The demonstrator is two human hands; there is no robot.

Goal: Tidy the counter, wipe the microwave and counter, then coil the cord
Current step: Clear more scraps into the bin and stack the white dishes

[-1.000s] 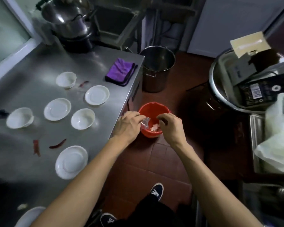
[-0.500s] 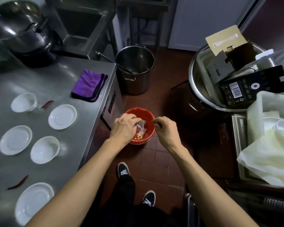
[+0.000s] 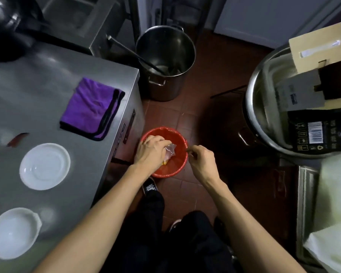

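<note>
Clear, crumpled plastic wrapper (image 3: 170, 150) is the item in hand: judged very light, soft and slippery, with no stiffness, so it is best pinched at a bunched edge rather than cupped. It sits at the fingertips of the left hand (image 3: 151, 152), directly above the red bin (image 3: 180, 166) on the floor. The left grip is closed on the wrapper, knuckles up, wrist bent downward, forearm reaching forward and down from the bench edge. Just right of that grip, the right hand (image 3: 202, 161) hangs over the bin rim with fingers loosely curled and thumb near the forefinger; it appears to hold nothing, though a small scrap between the fingertips cannot be ruled out. Something yellow shows in the bin below the left grip; its nature cannot be told. Left of the grip, the steel bench (image 3: 47, 91) carries white dishes, among them a saucer (image 3: 45, 166). Beyond it and left of the grip lies a folded purple cloth (image 3: 92, 108), judged soft, absorbent and easily taken by a pinched corner for the wiping step. Farther ahead of the grip, a steel stockpot (image 3: 165, 62) stands on the floor.
</note>
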